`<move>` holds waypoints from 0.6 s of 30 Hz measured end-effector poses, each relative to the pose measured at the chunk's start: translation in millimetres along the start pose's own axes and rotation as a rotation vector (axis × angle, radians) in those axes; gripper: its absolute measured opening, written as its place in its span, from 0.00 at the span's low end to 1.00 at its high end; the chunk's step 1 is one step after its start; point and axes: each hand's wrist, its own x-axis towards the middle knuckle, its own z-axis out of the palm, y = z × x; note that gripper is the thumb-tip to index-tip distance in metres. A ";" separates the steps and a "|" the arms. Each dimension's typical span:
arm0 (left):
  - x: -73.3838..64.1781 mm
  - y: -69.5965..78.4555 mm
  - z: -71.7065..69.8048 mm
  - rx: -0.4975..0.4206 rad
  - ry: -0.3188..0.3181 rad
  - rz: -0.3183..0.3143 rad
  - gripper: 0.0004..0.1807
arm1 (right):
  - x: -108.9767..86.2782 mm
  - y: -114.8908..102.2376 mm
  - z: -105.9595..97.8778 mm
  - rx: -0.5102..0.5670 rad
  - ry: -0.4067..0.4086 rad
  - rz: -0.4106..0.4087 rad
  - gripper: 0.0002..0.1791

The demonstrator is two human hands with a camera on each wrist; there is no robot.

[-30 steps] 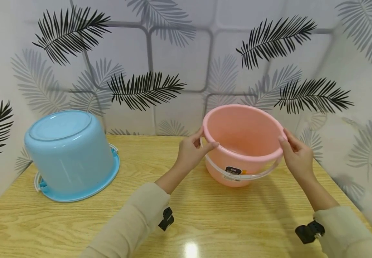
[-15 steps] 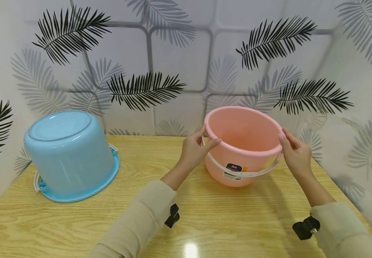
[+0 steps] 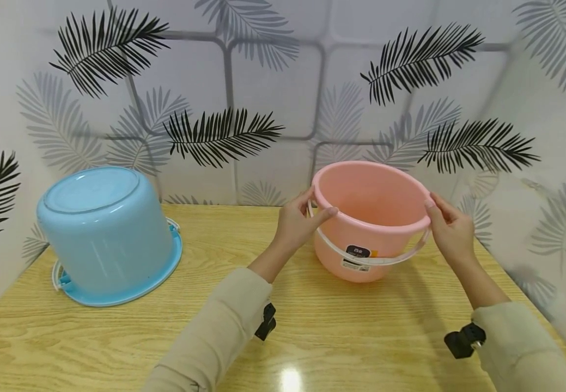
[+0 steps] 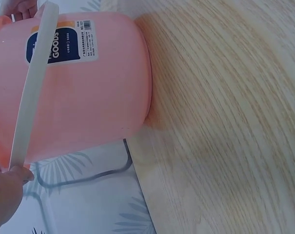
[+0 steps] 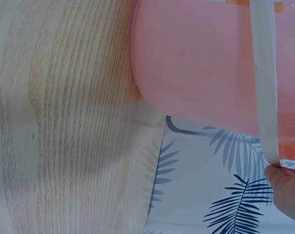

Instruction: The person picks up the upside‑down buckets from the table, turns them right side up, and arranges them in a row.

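Observation:
A pink bucket (image 3: 351,245) stands mouth up at the right of the table, with a dark label on its front. Its white handle (image 3: 376,262) hangs down across that side. At the bucket's left rim, my left hand (image 3: 296,220) grips with the thumb over the edge. My right hand (image 3: 453,231) holds the opposite rim, thumb on top and fingers outside. In the left wrist view the bucket's wall (image 4: 88,97) and base show close to the wood. The right wrist view has the handle (image 5: 265,78) running down to my right fingers.
On the left a blue bucket (image 3: 108,239) stands upside down, its white handle at the rim. The wooden table (image 3: 351,337) meets a leaf-patterned wall (image 3: 273,98) behind both buckets. A side wall borders the table on the right.
The pink bucket has tipped slightly, its near rim rising and more of its label showing. My left hand has shifted a little to the right with it. The blue bucket stays put.

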 end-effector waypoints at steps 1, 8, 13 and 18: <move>0.7 0.2 0.1 0.004 -0.006 -0.003 0.38 | 0.6 0.1 -0.8 -0.018 -0.008 0.000 0.22; 3.6 2.9 0.4 0.031 -0.042 -0.015 0.39 | 5.7 1.5 -5.1 -0.089 -0.055 -0.040 0.25; 4.9 2.6 2.3 0.049 -0.047 -0.011 0.39 | 7.8 3.3 -5.9 -0.091 -0.056 -0.062 0.24; 5.1 2.8 3.8 0.028 -0.057 -0.032 0.40 | 10.5 4.5 -7.2 -0.114 -0.057 -0.088 0.23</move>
